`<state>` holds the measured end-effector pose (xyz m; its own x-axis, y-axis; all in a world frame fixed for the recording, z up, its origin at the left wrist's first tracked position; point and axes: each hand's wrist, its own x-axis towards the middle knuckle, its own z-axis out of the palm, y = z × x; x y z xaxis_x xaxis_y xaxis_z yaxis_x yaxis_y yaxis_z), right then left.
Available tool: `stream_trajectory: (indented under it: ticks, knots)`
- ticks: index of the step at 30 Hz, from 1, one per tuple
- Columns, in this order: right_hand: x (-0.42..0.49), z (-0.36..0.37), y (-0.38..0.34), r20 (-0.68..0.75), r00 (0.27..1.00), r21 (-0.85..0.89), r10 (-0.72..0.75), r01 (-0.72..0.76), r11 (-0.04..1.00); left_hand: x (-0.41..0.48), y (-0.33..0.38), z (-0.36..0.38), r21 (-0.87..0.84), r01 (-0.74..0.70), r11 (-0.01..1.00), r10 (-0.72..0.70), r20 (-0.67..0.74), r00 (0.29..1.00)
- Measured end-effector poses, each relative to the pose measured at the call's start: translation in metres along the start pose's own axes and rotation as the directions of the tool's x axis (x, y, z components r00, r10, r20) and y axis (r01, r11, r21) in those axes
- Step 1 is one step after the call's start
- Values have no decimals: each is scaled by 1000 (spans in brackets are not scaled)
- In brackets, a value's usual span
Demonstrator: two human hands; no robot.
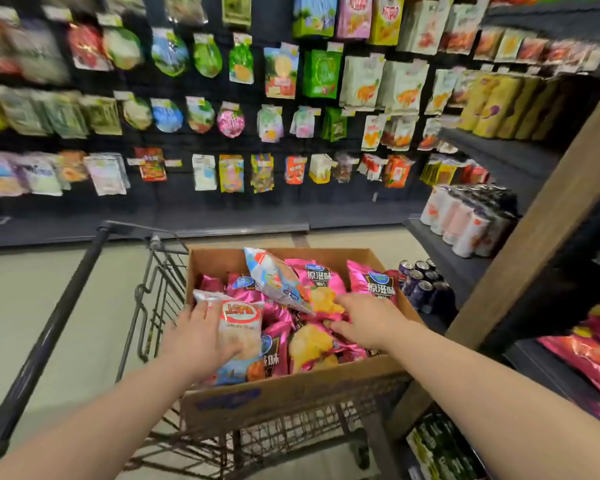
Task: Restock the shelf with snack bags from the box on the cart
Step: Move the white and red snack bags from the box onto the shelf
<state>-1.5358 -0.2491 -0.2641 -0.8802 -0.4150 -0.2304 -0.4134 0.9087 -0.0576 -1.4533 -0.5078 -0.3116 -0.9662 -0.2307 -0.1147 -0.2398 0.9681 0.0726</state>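
A cardboard box (291,393) sits in a wire shopping cart (160,296) and is full of pink snack bags (374,282). A pale blue-and-white snack bag (243,337) lies at the box's near left corner, and my left hand (198,337) grips its left side. A second pale bag (278,278) stands tilted in the middle of the box. My right hand (364,320) reaches into the box with its fingers down on a pink bag with a yellow chip picture (312,344); whether it grips is hidden. The shelf with pink bags (589,358) is at the right.
A dark wall of hanging snack packs (222,116) faces me across the aisle. A wooden post (534,237) and dark shelves (447,251) with pale cans (465,220) stand at the right. Dark drink cans (423,282) sit beside the box. The cart handle (49,323) runs along the left.
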Motion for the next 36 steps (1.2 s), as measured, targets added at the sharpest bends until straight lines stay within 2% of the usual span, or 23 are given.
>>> stream_trajectory:
  ticks: [4,9,15,20,24,29,33,36]
  knots:
    - [63,-4,-3,31,997,34,-66,64,997,27,-18,3,-220,133,966,-126,48,991]
    - [140,-2,5,95,988,129,-120,107,986,58,-19,21,-438,325,838,-270,185,945]
    - [214,19,15,161,981,304,-106,53,951,73,-6,35,-474,533,701,-430,316,846]
    - [253,42,13,235,969,476,-76,-46,878,78,-8,53,-574,635,517,-489,411,770]
    - [273,64,9,273,960,616,-56,-130,777,79,-1,53,-602,672,431,-539,425,727]
    - [285,75,4,340,940,728,-15,-253,637,80,6,45,-670,634,387,-545,389,743]
    - [285,81,2,485,874,770,-36,-407,492,78,2,38,-721,613,322,-520,406,751]
    - [282,81,-1,504,862,785,-57,-430,447,75,1,32,-752,590,294,-503,403,764]
